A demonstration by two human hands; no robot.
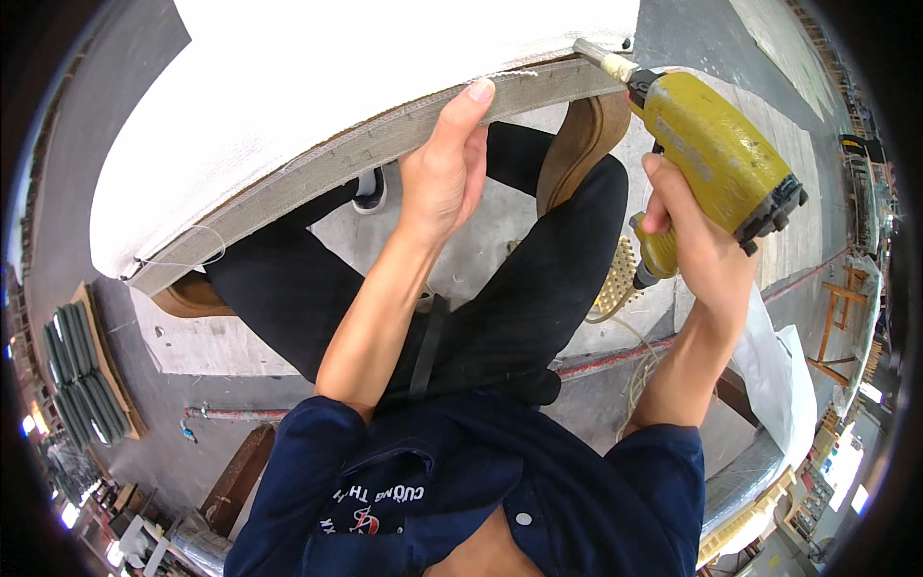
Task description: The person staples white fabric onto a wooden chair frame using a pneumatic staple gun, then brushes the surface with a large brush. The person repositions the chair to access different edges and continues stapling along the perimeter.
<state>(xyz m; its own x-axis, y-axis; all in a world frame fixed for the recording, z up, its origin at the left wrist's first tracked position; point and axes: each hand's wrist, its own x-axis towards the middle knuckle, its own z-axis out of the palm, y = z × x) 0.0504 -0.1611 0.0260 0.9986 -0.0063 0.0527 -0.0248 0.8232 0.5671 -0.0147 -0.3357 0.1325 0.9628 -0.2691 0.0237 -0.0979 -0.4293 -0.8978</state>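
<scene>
A large white fabric-covered furniture piece [298, 87], like a chair seat or back, lies across my lap. A grey strip [336, 154] runs along its near edge, with curved brown wooden legs [582, 144] at both ends. My left hand [447, 159] is closed around this edge near the middle, thumb on top and fingers hidden beneath. In my right hand [697, 226] is a yellow pneumatic staple gun [716, 144], gripped by its handle. Its narrow metal nose [601, 58] rests at the fabric's edge near the right corner. A loose white thread [207, 245] loops out at the left corner.
An air hose [635, 332] trails down from the gun beside a bumpy yellowish mat [620, 279]. A red pipe [236, 414] crosses the floor behind my legs. White plastic sheeting [774, 356] hangs at the right. Dark green padded pieces [82, 370] lie on a board at far left.
</scene>
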